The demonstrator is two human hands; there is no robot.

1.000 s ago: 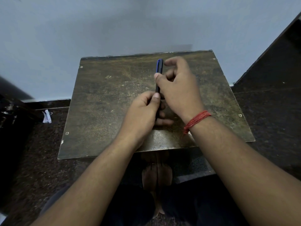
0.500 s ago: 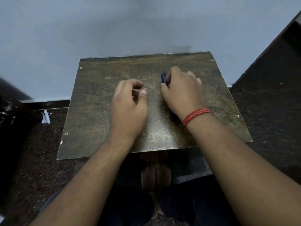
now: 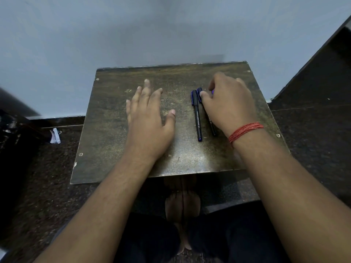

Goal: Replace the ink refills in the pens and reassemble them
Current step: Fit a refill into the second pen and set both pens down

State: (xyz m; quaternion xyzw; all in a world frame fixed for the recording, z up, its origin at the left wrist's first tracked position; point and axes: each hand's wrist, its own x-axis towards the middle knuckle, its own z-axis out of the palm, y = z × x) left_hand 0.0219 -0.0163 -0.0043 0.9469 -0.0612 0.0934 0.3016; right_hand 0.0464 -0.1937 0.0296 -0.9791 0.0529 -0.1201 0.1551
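Note:
Two black pens with blue caps lie side by side on the worn brown table [image 3: 114,133], caps pointing away from me. The left pen [image 3: 197,118] lies free and in full view. The right pen [image 3: 213,129] runs under my right hand [image 3: 229,105], whose thumb sits on its cap while the fingers curl down over it. A bit of purple shows between thumb and forefinger; what it belongs to is hidden. My left hand [image 3: 148,118] hovers flat over the table's middle with fingers spread, holding nothing.
The small table stands against a pale wall, with dark speckled floor around it. A white scrap [image 3: 55,136] lies on the floor to the left. My feet [image 3: 182,207] show below the table's front edge.
One second ago both hands held one pen upright. My left hand let go and moved left, opening flat. My right hand brought the pen down to the table beside another pen.

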